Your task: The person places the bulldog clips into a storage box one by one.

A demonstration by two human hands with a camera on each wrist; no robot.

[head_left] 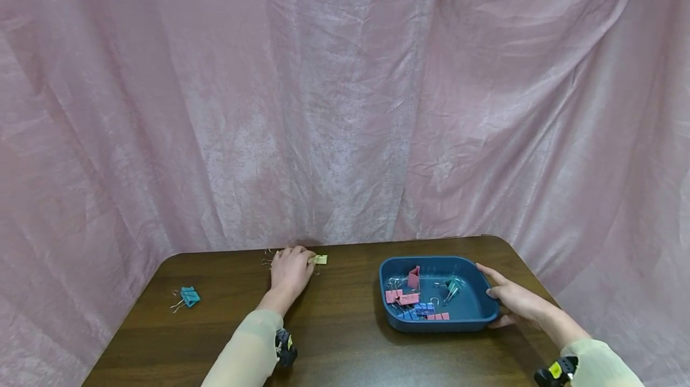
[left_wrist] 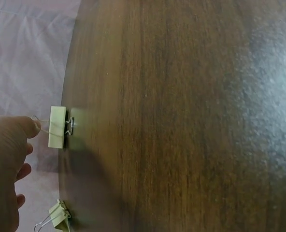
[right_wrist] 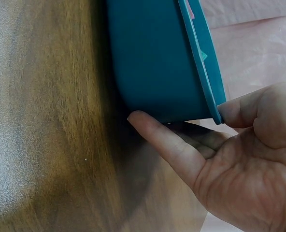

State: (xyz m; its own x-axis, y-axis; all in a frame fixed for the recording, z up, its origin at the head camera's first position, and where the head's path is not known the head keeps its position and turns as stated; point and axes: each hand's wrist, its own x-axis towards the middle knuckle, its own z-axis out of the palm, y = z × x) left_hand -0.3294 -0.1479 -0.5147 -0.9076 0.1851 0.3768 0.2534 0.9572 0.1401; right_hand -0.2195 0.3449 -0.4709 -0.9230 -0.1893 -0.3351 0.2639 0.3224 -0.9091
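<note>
Nearest the camera, two pale sleeves come up from the near edge, each with a small black device at the wrist. From the right sleeve, the right hand (head_left: 517, 300) holds the blue tray (head_left: 474, 309) at its right end: in the right wrist view the thumb lies against the rim and the fingers (right_wrist: 162, 140) reach under the outer wall, so the grip is curled round the tray's edge. That tray stands on the right part of the dark wooden desk (head_left: 334, 327) and holds a loose heap of binder clips (head_left: 415, 306), pink, blue and teal, mostly toward its near left corner.

Farther off, left of centre and close to the desk's far edge, the left hand (head_left: 288, 270) rests palm down. Its fingertips pinch the wire handle of a pale yellow binder clip (head_left: 320, 259), which lies on the desk just right of the hand; the left wrist view shows a fingertip (left_wrist: 29, 126) closed on the wire loop with the clip's body (left_wrist: 57, 127) clear of the hand. A second yellow clip (left_wrist: 58, 216) lies on the desk close by the same hand, untouched.

Well apart, at the left side of the desk, a teal binder clip (head_left: 189, 296) lies alone. A wrinkled pink cloth (head_left: 345, 99) hangs behind the desk across the whole background.
</note>
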